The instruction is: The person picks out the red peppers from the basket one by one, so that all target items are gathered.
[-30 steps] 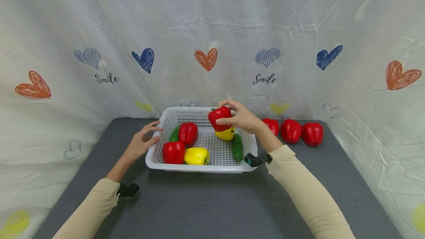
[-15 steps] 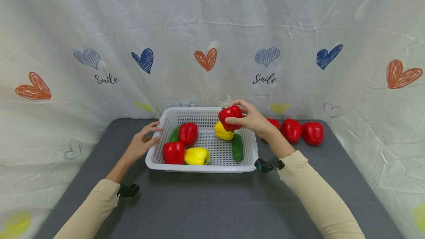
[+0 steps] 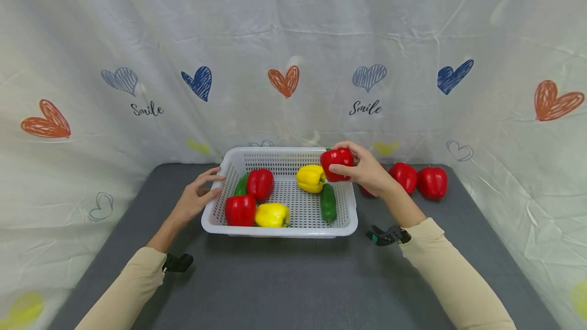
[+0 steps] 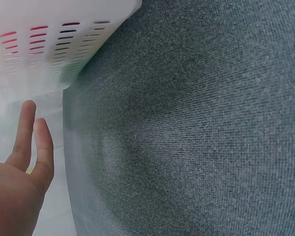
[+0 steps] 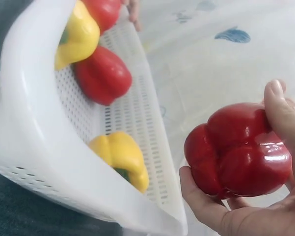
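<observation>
My right hand (image 3: 367, 171) grips a red bell pepper (image 3: 337, 164) above the right end of a white slotted basket (image 3: 279, 233). In the right wrist view the thumb and fingers wrap around that red pepper (image 5: 238, 152), its lobed bottom facing the camera. At the basket's left end, my left hand (image 3: 192, 198) has its fingertips at the rim, the fingers fairly straight. Inside the basket lie two red peppers (image 3: 240, 211), two yellow peppers (image 3: 311, 179), a cucumber-like green vegetable (image 3: 328, 202) on the right and another green one (image 3: 241, 186) partly hidden on the left.
To the right of the basket, red peppers (image 3: 432, 184) stand in a row on the dark grey table (image 3: 293, 279), one partly hidden behind my right hand. A white curtain (image 3: 321, 39) printed with hearts hangs behind the table.
My right hand has carried the red pepper rightward, from over the back yellow pepper to over the basket's right end. The left hand has stayed in place.
</observation>
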